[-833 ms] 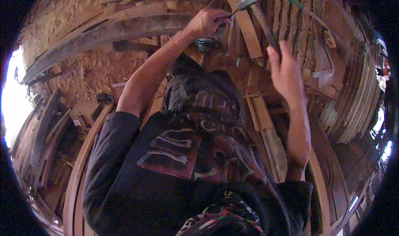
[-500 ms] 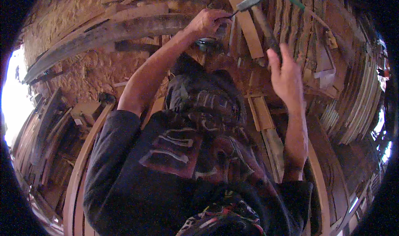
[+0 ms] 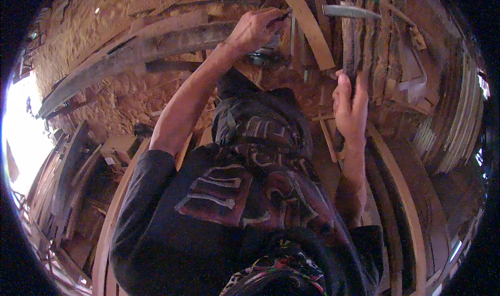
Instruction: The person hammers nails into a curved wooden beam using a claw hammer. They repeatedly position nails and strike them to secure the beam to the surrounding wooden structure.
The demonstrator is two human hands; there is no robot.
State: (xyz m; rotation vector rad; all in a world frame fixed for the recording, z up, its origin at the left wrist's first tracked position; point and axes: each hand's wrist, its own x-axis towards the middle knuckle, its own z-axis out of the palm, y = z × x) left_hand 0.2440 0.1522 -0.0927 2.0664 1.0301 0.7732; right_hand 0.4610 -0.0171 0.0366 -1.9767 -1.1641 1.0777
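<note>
Light: warm, dim; blown-out glare far left of the left hand (image 3: pixel 255 30).
Edges: black, bent by fisheye.
Focus: slightly soft.

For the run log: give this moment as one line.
left hand: pinching small item on wood strips | right hand: gripping hammer, raised | floor: sawdust
</note>
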